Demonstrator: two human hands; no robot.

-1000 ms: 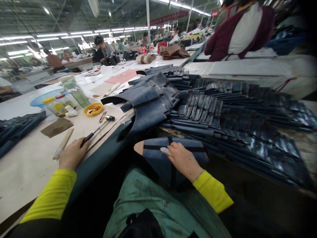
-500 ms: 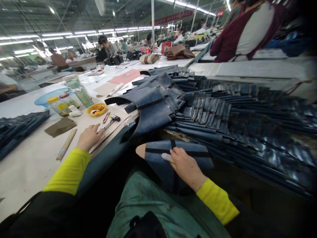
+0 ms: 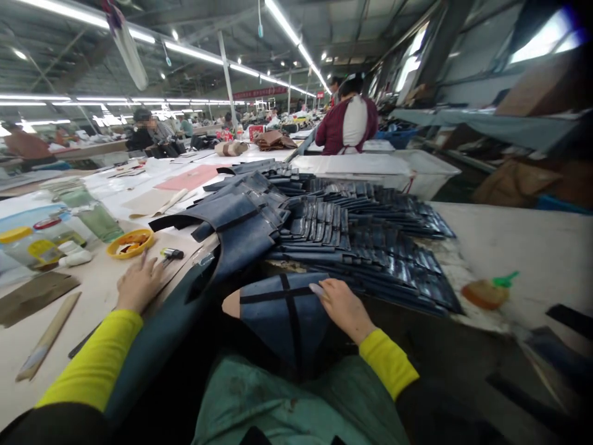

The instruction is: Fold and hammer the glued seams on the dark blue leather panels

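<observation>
The only view looks forward and down from the wearer's head, close above the green cloth over the lap (image 3: 296,402). Both the bare left hand (image 3: 138,287) and bare right hand (image 3: 345,309) lie nearer than the central heap of layered dark-blue sheet pieces (image 3: 319,222); the grey roof with white strip lights (image 3: 194,28) spans beyond it.

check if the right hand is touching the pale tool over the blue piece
Touching. The head view shows it: the right hand has its fingers around the pale tool, whose tip sticks out over the blue piece.
</observation>
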